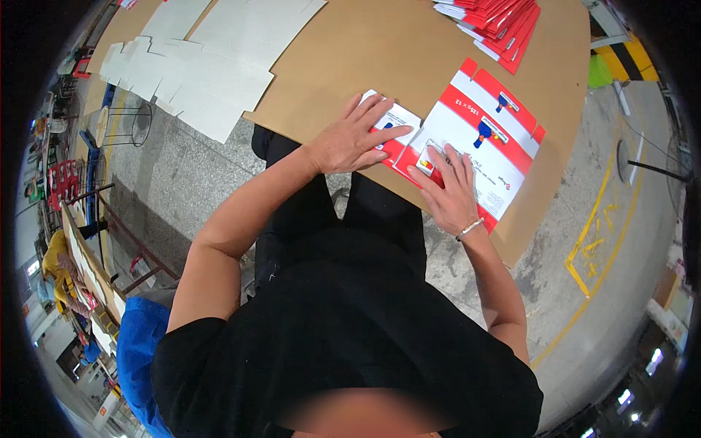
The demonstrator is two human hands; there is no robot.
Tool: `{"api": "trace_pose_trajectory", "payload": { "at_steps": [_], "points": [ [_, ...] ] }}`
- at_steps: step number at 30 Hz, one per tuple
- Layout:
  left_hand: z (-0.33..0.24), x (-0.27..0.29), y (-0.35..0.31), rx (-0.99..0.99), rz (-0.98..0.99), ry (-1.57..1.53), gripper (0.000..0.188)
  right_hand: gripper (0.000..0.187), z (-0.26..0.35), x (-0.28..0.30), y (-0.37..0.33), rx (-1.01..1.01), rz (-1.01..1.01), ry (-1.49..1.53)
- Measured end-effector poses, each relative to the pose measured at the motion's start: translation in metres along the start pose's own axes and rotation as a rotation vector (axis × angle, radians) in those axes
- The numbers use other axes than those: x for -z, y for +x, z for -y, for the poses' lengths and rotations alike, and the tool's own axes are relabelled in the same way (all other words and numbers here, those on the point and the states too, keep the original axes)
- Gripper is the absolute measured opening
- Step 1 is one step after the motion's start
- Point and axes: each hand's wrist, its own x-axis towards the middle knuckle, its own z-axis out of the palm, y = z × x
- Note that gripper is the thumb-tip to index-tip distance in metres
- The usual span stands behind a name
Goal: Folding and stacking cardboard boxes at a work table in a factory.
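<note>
Both hands flat on a red-and-white carton (504, 175) at the worktop's (365, 44) near edge

The carton lies flat beside the near edge, toward the near right corner, tilted so that its far end points to the far right. It looks only slightly longer than wide, though the lens bends its outline.

The right hand (453, 193) is nearer its middle: the fingers lie over its left part, slightly spread, while most of the printed face extends to the right and away from them. The left hand (350, 139) covers a smaller panel (400, 114) just left of it, fingers fanned and pointing right; whether that panel joins the carton, I cannot tell. Neither hand visibly closes around anything, and any pinch underneath is hidden.

White card sheets (226, 51) spread leftward; red folded packs (504, 29) lie beyond the carton.
</note>
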Motion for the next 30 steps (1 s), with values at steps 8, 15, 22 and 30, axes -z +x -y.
{"api": "trace_pose_trajectory", "payload": {
  "at_steps": [8,15,22,30],
  "points": [
    [-0.013,-0.008,0.002,0.115,0.046,0.181,0.057,0.047,0.003,0.004,0.003,0.025,0.036,-0.036],
    [-0.022,-0.016,0.002,0.166,-0.008,0.245,0.060,0.046,0.003,-0.004,0.002,-0.004,-0.029,-0.040],
    [-0.040,-0.020,0.014,0.286,-0.021,0.242,0.060,0.054,0.003,-0.007,0.004,-0.076,-0.026,-0.097],
    [-0.066,-0.029,0.051,0.620,0.025,0.310,0.059,0.051,0.006,-0.014,0.004,-0.121,-0.024,-0.108]
  ]
}}
